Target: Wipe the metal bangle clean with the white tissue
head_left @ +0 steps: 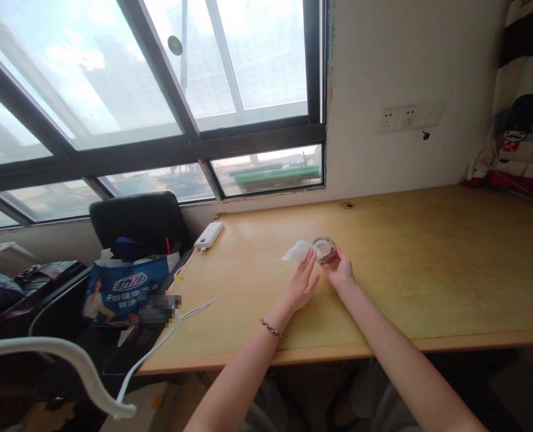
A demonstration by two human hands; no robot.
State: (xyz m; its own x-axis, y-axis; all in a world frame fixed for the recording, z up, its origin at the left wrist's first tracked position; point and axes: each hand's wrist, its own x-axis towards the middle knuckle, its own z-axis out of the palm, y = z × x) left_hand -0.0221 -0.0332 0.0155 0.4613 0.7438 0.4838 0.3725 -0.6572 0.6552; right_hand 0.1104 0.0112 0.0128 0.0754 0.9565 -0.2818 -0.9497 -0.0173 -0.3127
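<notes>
My right hand (339,270) is closed round the side of a small, round, glass-like container (325,249), whose opening faces up toward me. Its rim is shiny and its wall looks dark and patterned. Just left of it, my left hand (303,283) has its fingers stretched out and its thumb apart. Those fingertips touch a thin white sheet (297,251), like a tissue or wipe, which reaches to the container's left edge. Part of the sheet is hidden behind the fingers.
Both hands are over a wooden desk (410,264). A white power bank (209,235) with a white cable sits at its far left. Beyond the left edge, a blue bag (113,294) rests on a black chair (135,219). A curved white tube (63,354) crosses the lower left.
</notes>
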